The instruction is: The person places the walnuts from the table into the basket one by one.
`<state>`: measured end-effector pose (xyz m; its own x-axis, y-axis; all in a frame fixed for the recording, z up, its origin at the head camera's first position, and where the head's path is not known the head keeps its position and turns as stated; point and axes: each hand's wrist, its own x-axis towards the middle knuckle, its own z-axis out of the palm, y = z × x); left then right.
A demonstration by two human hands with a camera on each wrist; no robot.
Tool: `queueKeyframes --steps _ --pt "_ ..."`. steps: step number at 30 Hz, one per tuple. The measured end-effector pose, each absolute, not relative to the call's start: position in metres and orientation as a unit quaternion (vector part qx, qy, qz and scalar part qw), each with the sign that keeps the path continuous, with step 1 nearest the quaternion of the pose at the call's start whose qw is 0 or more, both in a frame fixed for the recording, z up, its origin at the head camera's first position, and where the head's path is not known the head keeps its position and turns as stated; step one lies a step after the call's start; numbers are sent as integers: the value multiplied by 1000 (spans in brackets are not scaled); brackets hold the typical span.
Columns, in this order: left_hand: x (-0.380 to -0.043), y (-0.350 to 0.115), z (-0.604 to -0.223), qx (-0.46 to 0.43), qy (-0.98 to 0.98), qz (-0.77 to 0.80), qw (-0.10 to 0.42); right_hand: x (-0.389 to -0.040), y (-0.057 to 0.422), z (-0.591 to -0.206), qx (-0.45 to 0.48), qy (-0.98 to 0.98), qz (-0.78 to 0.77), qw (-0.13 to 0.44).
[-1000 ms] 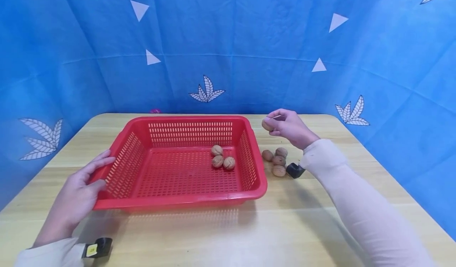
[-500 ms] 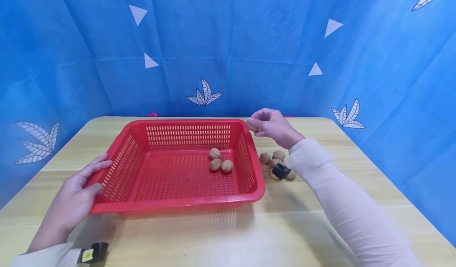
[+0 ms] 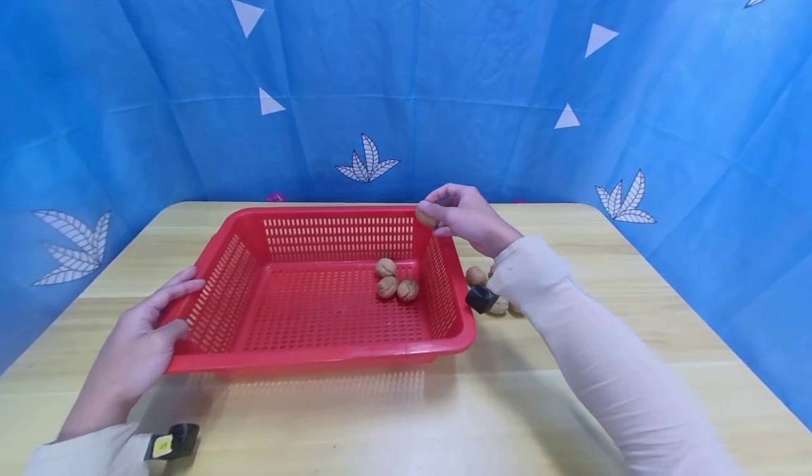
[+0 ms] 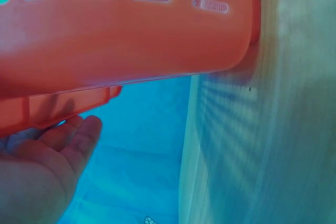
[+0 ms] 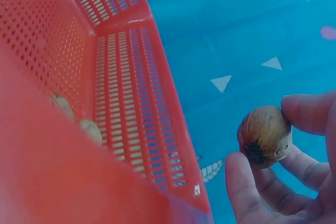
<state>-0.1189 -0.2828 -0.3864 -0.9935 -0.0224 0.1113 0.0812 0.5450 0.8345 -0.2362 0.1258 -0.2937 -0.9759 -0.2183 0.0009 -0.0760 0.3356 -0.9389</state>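
A red plastic basket (image 3: 317, 355) with slotted walls stands on the table. My left hand (image 3: 136, 349) grips its left rim, thumb on the inner side; in the left wrist view the fingers (image 4: 84, 137) curl up at the rim's underside. My right hand (image 3: 466, 218) pinches a walnut (image 5: 265, 134) between thumb and fingertips, over the basket's far right corner. Inside the basket, toward its right wall, lie three walnuts (image 3: 387, 288) close together. Beside the basket on the right, more walnuts (image 3: 476, 276) rest on the table, partly hidden by the right wrist and sleeve.
The light wooden table (image 3: 406, 419) ends at a blue cloth backdrop (image 3: 412, 74) printed with white leaves and triangles. A black wrist strap with a yellow label (image 3: 163, 446) sits on the left sleeve. Another black wrist piece (image 3: 481, 298) hangs beneath the right cuff.
My right hand has carried the walnut leftward, from above the table right of the basket to over its far right corner. The left hand keeps its grip on the rim.
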Motion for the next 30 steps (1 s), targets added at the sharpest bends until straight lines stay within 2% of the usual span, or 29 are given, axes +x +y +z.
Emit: queueKeyframes --steps 30 --pt "-122 -286 -391 -22 -877 -478 50 -245 56 -306 -92 756 -639 110"
